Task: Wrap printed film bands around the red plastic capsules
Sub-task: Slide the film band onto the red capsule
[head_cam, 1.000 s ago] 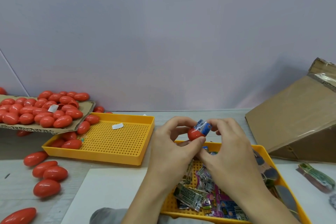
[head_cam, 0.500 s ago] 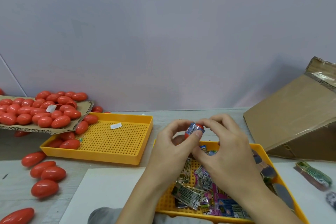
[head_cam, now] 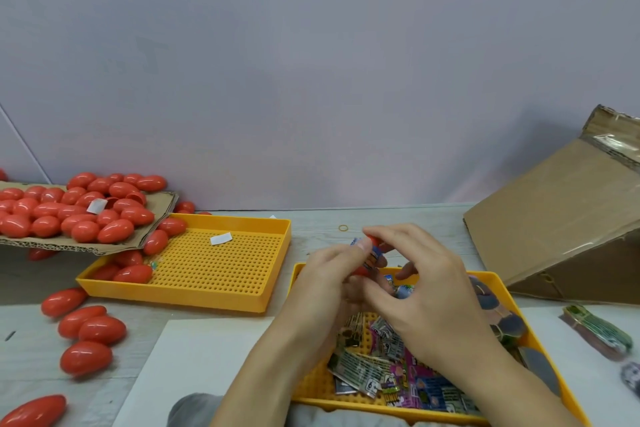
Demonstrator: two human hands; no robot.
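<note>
- Red capsule [head_cam: 372, 242] sits up between both hands, above the near yellow tray [head_cam: 498, 279], with a printed film band [head_cam: 373, 257] around it.
- Cardboard box [head_cam: 568, 229] leans on the right.
- Far yellow tray [head_cam: 242, 298] holds a few red eggs.
- Left hand [head_cam: 329, 282] pinches the capsule.
- Right hand [head_cam: 429, 295] curls its fingers round it too.

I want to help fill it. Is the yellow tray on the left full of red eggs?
No, mostly empty. The left yellow tray holds only a few red capsules in its left corner and a paper scrap.
</note>
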